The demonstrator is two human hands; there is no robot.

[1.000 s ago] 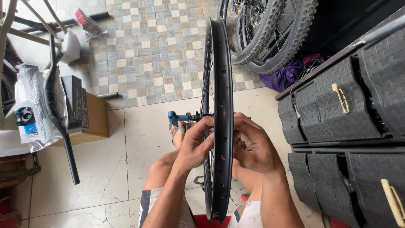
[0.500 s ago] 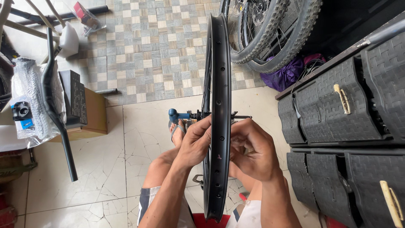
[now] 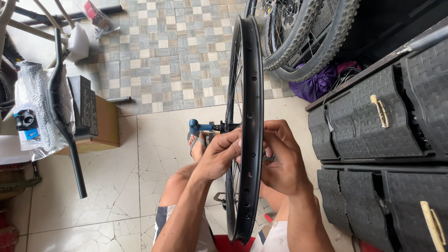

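The scene is lit evenly by soft daylight, only faint shadows being cast on the pale floor tiles (image 3: 107, 186), while straight lines are bent at the edges by wide-angle distortion and focus is kept sharp throughout.

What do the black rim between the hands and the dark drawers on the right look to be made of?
The black rim, touched by both the left hand and right hand, looks like metal or possibly carbon with a matte finish: smooth, thin-walled, with drilled holes. The dark drawers look like moulded plastic, judging by the uniform woven-pattern surface, with pale handles.
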